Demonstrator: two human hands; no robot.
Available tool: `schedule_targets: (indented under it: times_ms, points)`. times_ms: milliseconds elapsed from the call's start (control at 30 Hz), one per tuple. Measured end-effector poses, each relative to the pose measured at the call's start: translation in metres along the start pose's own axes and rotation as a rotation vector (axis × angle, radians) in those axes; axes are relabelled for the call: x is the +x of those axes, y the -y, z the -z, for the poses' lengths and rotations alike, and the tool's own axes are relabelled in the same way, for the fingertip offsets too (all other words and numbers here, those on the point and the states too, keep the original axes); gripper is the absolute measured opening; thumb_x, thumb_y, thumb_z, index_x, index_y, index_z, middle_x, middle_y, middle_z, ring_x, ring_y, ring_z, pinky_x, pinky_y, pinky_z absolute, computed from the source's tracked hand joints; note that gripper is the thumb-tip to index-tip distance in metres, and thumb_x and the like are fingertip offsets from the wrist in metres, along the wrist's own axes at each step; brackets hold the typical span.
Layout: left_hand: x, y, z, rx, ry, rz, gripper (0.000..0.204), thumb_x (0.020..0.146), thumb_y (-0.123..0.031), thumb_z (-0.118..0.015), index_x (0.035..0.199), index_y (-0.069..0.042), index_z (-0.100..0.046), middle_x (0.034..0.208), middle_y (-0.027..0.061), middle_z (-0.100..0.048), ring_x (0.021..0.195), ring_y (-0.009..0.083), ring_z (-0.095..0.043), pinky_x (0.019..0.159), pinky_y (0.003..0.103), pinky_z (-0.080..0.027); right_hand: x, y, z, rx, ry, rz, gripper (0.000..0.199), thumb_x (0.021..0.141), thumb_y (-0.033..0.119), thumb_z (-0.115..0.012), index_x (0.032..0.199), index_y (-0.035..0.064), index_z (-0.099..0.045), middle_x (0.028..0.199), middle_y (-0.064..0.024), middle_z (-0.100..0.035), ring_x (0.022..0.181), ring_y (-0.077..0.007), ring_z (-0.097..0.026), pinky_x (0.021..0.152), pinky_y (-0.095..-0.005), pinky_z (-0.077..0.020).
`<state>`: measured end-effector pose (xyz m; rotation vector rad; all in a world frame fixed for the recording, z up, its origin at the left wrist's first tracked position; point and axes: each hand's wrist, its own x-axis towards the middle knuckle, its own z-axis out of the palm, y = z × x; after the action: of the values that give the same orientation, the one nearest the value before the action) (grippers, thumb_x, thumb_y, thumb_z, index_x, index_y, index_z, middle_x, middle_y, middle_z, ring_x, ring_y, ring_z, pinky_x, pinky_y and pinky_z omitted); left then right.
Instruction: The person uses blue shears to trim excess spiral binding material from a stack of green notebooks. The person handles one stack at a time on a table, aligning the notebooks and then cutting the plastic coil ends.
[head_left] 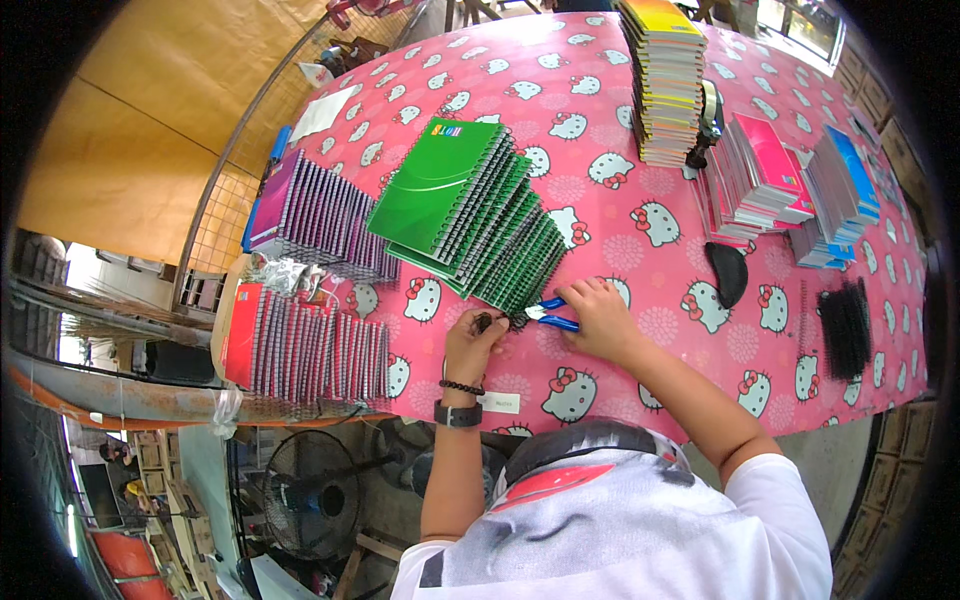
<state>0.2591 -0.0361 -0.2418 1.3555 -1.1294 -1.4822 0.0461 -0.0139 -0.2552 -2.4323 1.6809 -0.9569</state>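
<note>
Pink cartoon-print tablecloth [640, 150] carries fanned rows of bound notebooks, purple [315, 215], red [300, 345] and green [470, 215], and I judge the binding well advanced, with loose black coils [848, 325] at the right apparently left. I see the left hand [475, 340] pinching the coil end at the last green notebook's corner. The right hand [600, 315] grips blue-handled pliers [550, 312], both forearms reaching forward.
</note>
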Motion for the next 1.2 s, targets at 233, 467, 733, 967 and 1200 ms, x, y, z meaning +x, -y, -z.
schedule_targets:
  times_ms: [233, 467, 733, 967, 1200]
  points:
    - [0.001, -0.004, -0.001, -0.028, 0.037, 0.014, 0.019, 0.077, -0.001, -0.063, 0.093, 0.002, -0.055, 0.073, 0.004, -0.056, 0.057, 0.0093, -0.053, 0.053, 0.023, -0.051, 0.002, 0.003, -0.005, 0.176, 0.407, -0.282, 0.04, 0.059, 0.021, -0.072, 0.092, 0.007, -0.055, 0.084, -0.01, -0.056, 0.09, -0.0274, -0.055, 0.08, -0.0435, -0.0421]
    - [0.009, 0.02, 0.007, -0.333, 0.055, 0.141, 0.018, 0.076, -0.005, -0.066, 0.09, 0.0, -0.056, 0.073, 0.0036, -0.057, 0.056, 0.0086, -0.053, 0.05, 0.022, -0.047, -0.006, -0.007, -0.007, 0.043, 0.192, -0.102, 0.042, 0.059, 0.022, -0.071, 0.095, 0.0074, -0.055, 0.088, -0.0097, -0.056, 0.093, -0.0269, -0.054, 0.084, -0.044, -0.0396]
    - [0.008, 0.016, -0.009, 0.049, 0.014, 0.01, 0.019, 0.072, -0.007, -0.072, 0.083, -0.003, -0.056, 0.063, -0.0005, -0.053, 0.049, 0.0074, -0.046, 0.044, 0.02, -0.037, -0.004, -0.003, -0.011, -0.001, 0.196, -0.072, 0.045, 0.058, 0.023, -0.071, 0.097, 0.0063, -0.054, 0.089, -0.0095, -0.055, 0.092, -0.0261, -0.053, 0.082, -0.0414, -0.0385]
    - [0.008, 0.017, -0.009, 0.117, -0.036, -0.009, 0.018, 0.071, -0.004, -0.071, 0.083, -0.002, -0.057, 0.065, 0.0007, -0.055, 0.05, 0.0062, -0.047, 0.043, 0.02, -0.037, -0.007, 0.0, -0.017, 0.093, 0.287, -0.165, 0.04, 0.058, 0.021, -0.072, 0.09, 0.0058, -0.055, 0.084, -0.0101, -0.056, 0.086, -0.027, -0.055, 0.074, -0.0401, -0.043]
    - [0.008, 0.025, -0.002, 0.026, -0.038, 0.01, 0.019, 0.071, -0.009, -0.072, 0.084, -0.002, -0.059, 0.068, 0.002, -0.059, 0.051, 0.0062, -0.051, 0.044, 0.02, -0.042, -0.014, -0.009, -0.011, 0.047, 0.229, -0.192, 0.036, 0.06, 0.022, -0.071, 0.088, 0.0056, -0.055, 0.082, -0.0104, -0.056, 0.084, -0.0276, -0.057, 0.071, -0.039, -0.0449]
